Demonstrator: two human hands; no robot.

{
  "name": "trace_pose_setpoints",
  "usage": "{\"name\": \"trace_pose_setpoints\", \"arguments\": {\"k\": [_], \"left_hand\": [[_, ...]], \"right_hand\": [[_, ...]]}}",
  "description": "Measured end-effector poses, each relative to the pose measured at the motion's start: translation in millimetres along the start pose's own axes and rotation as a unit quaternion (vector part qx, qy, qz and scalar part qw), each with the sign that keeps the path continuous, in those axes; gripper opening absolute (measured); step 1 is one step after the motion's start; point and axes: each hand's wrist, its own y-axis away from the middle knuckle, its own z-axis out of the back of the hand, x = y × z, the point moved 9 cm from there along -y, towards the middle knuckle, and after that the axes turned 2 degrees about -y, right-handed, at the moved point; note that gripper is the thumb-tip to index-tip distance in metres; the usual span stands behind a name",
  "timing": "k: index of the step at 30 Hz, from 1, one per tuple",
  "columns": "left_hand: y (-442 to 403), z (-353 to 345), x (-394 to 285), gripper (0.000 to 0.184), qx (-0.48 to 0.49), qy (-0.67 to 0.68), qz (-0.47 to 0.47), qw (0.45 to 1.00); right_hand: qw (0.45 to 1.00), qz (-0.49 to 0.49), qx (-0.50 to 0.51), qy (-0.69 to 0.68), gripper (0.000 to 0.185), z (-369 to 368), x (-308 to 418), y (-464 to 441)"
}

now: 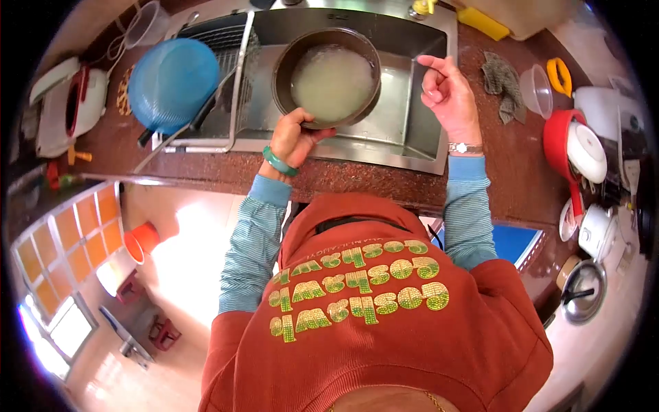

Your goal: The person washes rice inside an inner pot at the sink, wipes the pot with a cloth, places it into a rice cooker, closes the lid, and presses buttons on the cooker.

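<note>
A round dark-rimmed pot (pixel 334 82) with cloudy whitish liquid in it is over the steel sink (pixel 405 103). My left hand (pixel 295 141), with a green bangle at the wrist, grips the pot's near rim, thumb on top and fingers beneath. To the right of the pot, above the sink's right edge, my right hand (pixel 445 93) is raised and touches nothing. Its index finger points left while the other fingers curl loosely, and no object shows in it.
A wire rack (pixel 240 82) spans the sink's left side, beside a blue basket (pixel 174 84). On the right of the counter are a grey cloth (pixel 504 86), a clear bowl (pixel 537 91), a red pan (pixel 559 141) and a yellow sponge (pixel 482 23).
</note>
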Motion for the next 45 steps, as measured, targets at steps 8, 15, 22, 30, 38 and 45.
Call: {"name": "trace_pose_setpoints", "arguments": {"k": [8, 15, 22, 30, 38, 45], "left_hand": [[90.6, 22.6, -38.6, 0.032, -0.066, -0.038, -0.131, 0.988], [158.1, 60.5, -71.3, 0.026, -0.054, 0.015, -0.197, 0.979], [264.3, 129.6, -122.1, 0.026, -0.100, 0.044, -0.242, 0.964], [388.3, 270.5, -153.3, 0.024, -0.170, 0.058, -0.238, 0.955], [445.3, 432.6, -127.7, 0.023, -0.336, 0.084, -0.237, 0.907], [452.9, 512.8, -119.3, 0.018, -0.363, 0.157, -0.238, 0.887]], "right_hand": [[0.935, 0.028, -0.131, 0.328, 0.021, 10.3, -42.5, -36.6], [0.945, 0.058, -0.111, 0.302, 0.015, -40.2, -65.1, -16.9], [0.902, 0.099, -0.193, 0.373, 0.020, -91.2, -92.1, 5.7], [0.934, 0.225, -0.120, 0.249, 0.014, -243.4, -129.5, 26.8], [0.920, 0.240, 0.059, 0.303, 0.015, -442.7, -187.9, 49.0], [0.915, 0.190, 0.189, 0.303, 0.015, -557.1, -277.8, 22.8]]}}
